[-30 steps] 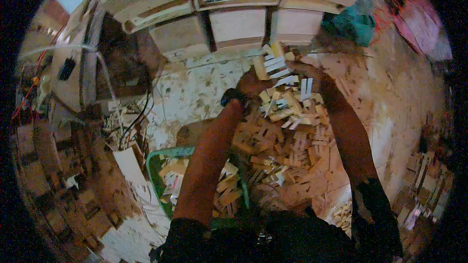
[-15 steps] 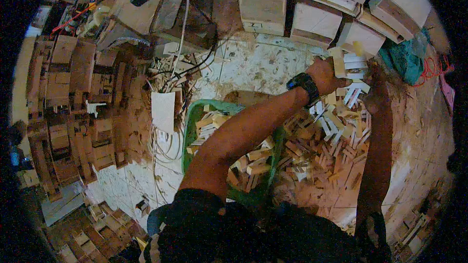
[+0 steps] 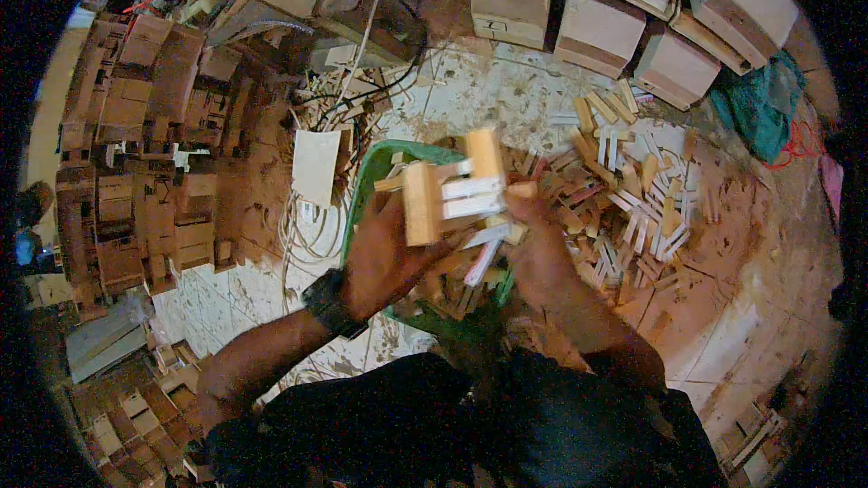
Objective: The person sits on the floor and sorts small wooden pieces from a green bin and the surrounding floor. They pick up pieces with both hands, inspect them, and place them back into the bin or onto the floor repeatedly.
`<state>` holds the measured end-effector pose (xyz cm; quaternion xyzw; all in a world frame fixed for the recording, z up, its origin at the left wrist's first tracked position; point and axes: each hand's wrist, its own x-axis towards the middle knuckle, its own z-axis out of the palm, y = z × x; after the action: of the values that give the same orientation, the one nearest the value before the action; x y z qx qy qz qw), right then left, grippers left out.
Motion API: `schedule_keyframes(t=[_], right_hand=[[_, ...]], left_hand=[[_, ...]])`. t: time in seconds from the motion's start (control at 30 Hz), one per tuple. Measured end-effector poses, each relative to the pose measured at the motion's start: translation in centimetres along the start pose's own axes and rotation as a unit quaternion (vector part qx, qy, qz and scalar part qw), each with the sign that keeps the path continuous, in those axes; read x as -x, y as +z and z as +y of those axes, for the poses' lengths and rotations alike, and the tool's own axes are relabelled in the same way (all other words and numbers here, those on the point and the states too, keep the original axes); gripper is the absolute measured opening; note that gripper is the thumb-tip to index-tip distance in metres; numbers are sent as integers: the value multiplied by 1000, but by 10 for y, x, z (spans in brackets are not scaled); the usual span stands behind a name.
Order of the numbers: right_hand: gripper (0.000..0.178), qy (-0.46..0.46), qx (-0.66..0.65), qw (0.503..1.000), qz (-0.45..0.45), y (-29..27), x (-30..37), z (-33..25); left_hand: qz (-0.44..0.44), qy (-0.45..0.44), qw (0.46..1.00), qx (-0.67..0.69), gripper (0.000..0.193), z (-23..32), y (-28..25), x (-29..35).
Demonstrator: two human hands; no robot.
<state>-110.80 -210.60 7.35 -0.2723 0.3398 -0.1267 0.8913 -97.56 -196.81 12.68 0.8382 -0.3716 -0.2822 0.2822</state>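
Between my two hands is a bunch of short wood pieces (image 3: 471, 199), some yellowish and some white-faced. My left hand (image 3: 384, 248) is closed around the left side of the bunch, with a thick yellowish block against its fingers. My right hand (image 3: 542, 239) grips the other side, its fingers partly smeared by motion. The bunch is above a green plastic tub (image 3: 420, 146) that holds more wood pieces. One white-faced piece slants down below the bunch, and I cannot tell whether it is held or loose.
Right of the tub spreads a loose pile of wood offcuts (image 3: 624, 199). Cardboard boxes (image 3: 597, 32) stand along the back, beside a teal cloth sack (image 3: 759, 104). Stacked wooden parts (image 3: 127, 172) rise at the left. A white cable (image 3: 366, 36) hangs near a pale board (image 3: 316, 167).
Both hands have come from the pile at the far right to above the green tub, carrying the bunch of wood pieces. The view has shifted slightly.
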Motion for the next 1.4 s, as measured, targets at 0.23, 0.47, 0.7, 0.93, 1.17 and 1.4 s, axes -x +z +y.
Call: schedule_keyframes(t=[0.23,0.47,0.7,0.93,1.17,1.4], right_hand=[[58,-347,597,722,-38,-14,-1,81],[76,-323,664,655,-157,-32,12,80],[77,-386,643,617,-236,-49,1,77],[69,-394,636,664,12,-89,-70,-6],[122,-79,769,573,273,-181,-212,-125],[125,-53,708,632,311,-165,-220,-93]], left_hand=[[9,18,998,-54,83,-97,0,51],[-43,159,973,-162,96,-144,6,109],[64,11,994,-87,49,-144,3,115],[81,115,983,-120,31,-102,-25,58],[6,187,977,-103,16,-51,4,-48],[-55,200,978,-32,22,-16,61,-140]])
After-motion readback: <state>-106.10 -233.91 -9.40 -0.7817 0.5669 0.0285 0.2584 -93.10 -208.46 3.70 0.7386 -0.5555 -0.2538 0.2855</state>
